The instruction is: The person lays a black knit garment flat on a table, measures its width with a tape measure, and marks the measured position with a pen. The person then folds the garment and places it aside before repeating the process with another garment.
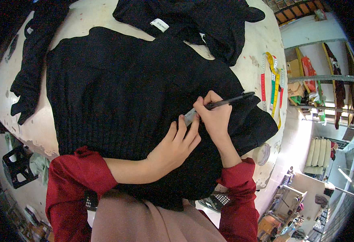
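A black ribbed knit garment (pixel 116 88) is spread across the pale table (pixel 68 24). My right hand (pixel 215 115) grips a dark pen (pixel 235 98), its tip down at a small white label (pixel 188 116) on the garment. My left hand (pixel 171 147) lies palm down just left of it, fingers apart, fingertips resting at the label and on the fabric. Whether the label is sewn on or loose I cannot tell.
More black garments (pixel 201 20) lie at the back and left (pixel 31 60). Measuring tapes (pixel 276 80) and a round clear object (pixel 261 154) lie at the right edge. Beyond are shelves (pixel 324 80) and cluttered furniture (pixel 284 201). A black crate (pixel 15 169) stands lower left.
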`<state>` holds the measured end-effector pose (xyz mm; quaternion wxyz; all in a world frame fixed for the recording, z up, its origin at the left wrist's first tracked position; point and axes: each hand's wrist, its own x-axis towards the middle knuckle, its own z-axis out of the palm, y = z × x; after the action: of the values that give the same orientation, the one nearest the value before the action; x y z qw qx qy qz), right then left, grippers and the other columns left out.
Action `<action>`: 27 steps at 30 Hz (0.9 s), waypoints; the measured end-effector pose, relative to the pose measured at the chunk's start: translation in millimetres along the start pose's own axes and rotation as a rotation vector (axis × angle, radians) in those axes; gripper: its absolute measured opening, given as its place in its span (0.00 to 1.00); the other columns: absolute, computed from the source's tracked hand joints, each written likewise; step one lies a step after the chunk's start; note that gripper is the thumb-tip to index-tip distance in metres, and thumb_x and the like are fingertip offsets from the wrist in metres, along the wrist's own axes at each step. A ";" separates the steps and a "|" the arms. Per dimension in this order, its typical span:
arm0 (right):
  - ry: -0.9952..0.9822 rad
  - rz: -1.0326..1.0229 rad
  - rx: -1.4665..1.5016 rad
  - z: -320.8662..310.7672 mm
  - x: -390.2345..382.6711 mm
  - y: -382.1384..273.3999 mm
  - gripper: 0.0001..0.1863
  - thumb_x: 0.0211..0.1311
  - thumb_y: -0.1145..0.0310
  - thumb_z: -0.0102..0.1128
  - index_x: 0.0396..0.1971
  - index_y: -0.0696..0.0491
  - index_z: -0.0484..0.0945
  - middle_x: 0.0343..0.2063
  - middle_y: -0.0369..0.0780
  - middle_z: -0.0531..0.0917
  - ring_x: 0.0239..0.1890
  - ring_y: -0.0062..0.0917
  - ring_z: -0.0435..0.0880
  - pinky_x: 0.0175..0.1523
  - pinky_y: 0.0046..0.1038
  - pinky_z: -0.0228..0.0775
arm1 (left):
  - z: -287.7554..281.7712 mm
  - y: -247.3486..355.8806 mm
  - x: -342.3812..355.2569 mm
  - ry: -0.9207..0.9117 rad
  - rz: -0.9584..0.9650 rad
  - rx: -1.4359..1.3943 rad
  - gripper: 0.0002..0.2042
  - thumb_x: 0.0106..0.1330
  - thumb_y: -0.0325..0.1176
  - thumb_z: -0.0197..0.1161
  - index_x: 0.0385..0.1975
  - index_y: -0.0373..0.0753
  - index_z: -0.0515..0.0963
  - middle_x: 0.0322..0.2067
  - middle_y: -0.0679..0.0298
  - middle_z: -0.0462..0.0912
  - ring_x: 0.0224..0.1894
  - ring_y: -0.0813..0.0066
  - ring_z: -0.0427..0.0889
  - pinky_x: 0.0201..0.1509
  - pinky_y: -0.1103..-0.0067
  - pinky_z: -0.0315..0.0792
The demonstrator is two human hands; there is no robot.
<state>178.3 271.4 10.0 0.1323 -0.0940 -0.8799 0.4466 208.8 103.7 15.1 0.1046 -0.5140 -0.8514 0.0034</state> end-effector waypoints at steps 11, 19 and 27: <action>0.000 -0.043 -0.068 2.6 -2.3 -4.6 0.14 0.56 0.74 0.64 0.15 0.58 0.70 0.12 0.31 0.71 0.17 0.08 0.64 0.20 0.18 0.56 | -0.7 -2.4 0.4 -0.023 0.020 -0.027 0.21 0.62 0.38 0.53 0.52 0.33 0.69 0.57 0.47 0.69 0.55 0.48 0.71 0.60 0.65 0.68; 0.026 -0.019 -0.030 1.4 -2.1 -2.3 0.14 0.55 0.71 0.66 0.17 0.58 0.71 0.12 0.38 0.75 0.14 0.13 0.69 0.20 0.24 0.64 | -2.5 -2.9 0.4 -0.031 0.007 -0.034 0.21 0.63 0.38 0.53 0.53 0.33 0.68 0.58 0.46 0.68 0.55 0.47 0.71 0.61 0.65 0.68; 0.034 -0.029 -0.116 0.6 -1.4 -7.2 0.14 0.56 0.71 0.65 0.17 0.58 0.70 0.11 0.39 0.75 0.13 0.15 0.71 0.20 0.24 0.64 | -0.9 -1.2 -0.5 -0.022 0.007 -0.021 0.21 0.64 0.38 0.52 0.53 0.33 0.68 0.58 0.47 0.68 0.56 0.48 0.70 0.60 0.65 0.68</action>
<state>179.1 266.4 15.3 0.1479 -0.0961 -0.9031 0.3915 208.1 102.7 16.0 0.0895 -0.5180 -0.8507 0.0004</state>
